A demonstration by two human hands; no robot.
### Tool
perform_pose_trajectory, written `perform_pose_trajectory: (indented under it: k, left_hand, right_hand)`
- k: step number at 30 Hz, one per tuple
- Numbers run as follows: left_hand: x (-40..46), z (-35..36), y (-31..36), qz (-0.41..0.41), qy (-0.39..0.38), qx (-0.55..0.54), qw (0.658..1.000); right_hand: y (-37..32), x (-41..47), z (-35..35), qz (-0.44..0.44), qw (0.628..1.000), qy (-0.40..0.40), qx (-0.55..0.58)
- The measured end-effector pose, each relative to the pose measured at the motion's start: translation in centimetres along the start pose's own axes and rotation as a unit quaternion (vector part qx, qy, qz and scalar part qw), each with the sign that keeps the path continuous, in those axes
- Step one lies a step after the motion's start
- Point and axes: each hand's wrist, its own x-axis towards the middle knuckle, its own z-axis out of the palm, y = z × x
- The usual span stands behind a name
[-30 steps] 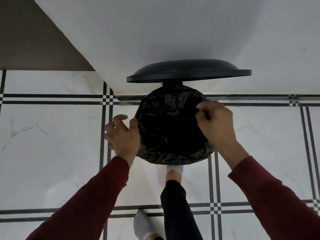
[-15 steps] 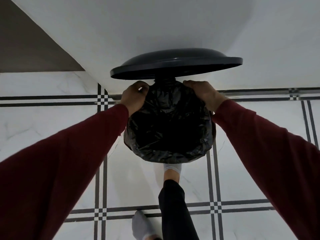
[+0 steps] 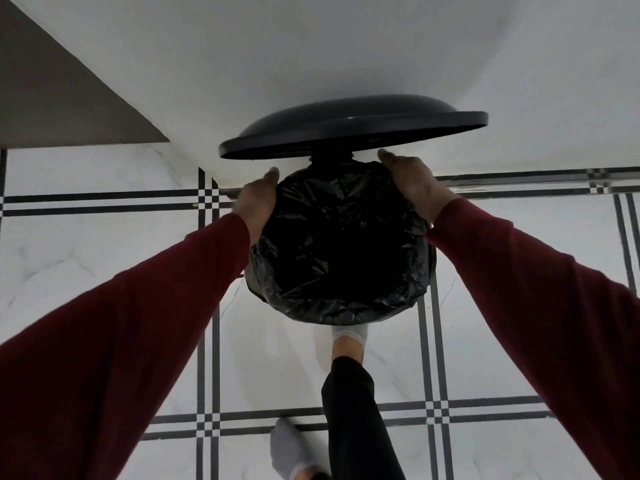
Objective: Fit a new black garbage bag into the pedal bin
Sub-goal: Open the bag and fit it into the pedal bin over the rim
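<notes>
The pedal bin stands on the tiled floor by the wall with its dark lid [image 3: 353, 128] raised. A crinkled black garbage bag [image 3: 343, 244] lines the bin, its edge folded over the rim all around. My left hand [image 3: 258, 202] presses on the bag's edge at the back left of the rim. My right hand [image 3: 412, 183] grips the bag's edge at the back right, just under the lid. My foot in a white sock [image 3: 349, 337] is at the bin's front, where the pedal lies hidden.
A white wall [image 3: 311, 46] rises right behind the bin. The floor [image 3: 86, 254] is white marble tile with black line bands. My other foot in a grey sock [image 3: 291, 448] stands nearer to me.
Both hands slid from the bin's sides to the back of the rim under the lid. The lid tilted up a little more and the view came closer.
</notes>
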Motion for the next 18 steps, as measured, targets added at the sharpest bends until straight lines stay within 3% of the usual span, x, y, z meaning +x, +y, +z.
perform_pose_trajectory:
  k: [3, 6, 8, 10, 13, 16, 18]
  left_hand:
    - [-0.8, -0.6, -1.2, -0.012, -0.003, -0.059, 0.998]
    - [-1.2, -0.7, -2.5, -0.021, 0.039, -0.090, 0.995]
    - [-1.9, -0.5, -3.0, -0.040, 0.034, -0.092, 0.994]
    - [-2.3, -0.3, -3.3, -0.045, 0.009, -0.091, 0.995]
    - [-2.4, 0.0, -3.4, -0.065, 0.006, -0.151, 0.986]
    - [-2.0, 0.1, -3.7, -0.084, 0.022, -0.201, 0.976]
    - [-2.3, -0.1, -3.9, -0.075, 0.019, -0.173, 0.982]
  right_hand:
    - [1.7, -0.5, -1.6, -0.008, 0.998, 0.024, 0.057]
    - [3.9, -1.9, -2.1, -0.020, 0.993, 0.109, -0.046]
    - [4.7, -2.9, -1.6, -0.006, 0.992, 0.093, -0.083]
    - [4.7, -3.4, -1.0, 0.050, 0.996, 0.068, 0.025]
    - [4.5, -3.2, -0.5, 0.101, 0.974, 0.023, 0.201]
    - [4.2, -2.8, -0.5, 0.123, 0.960, -0.002, 0.251]
    - [4.2, -2.6, -0.6, 0.123, 0.958, -0.004, 0.258]
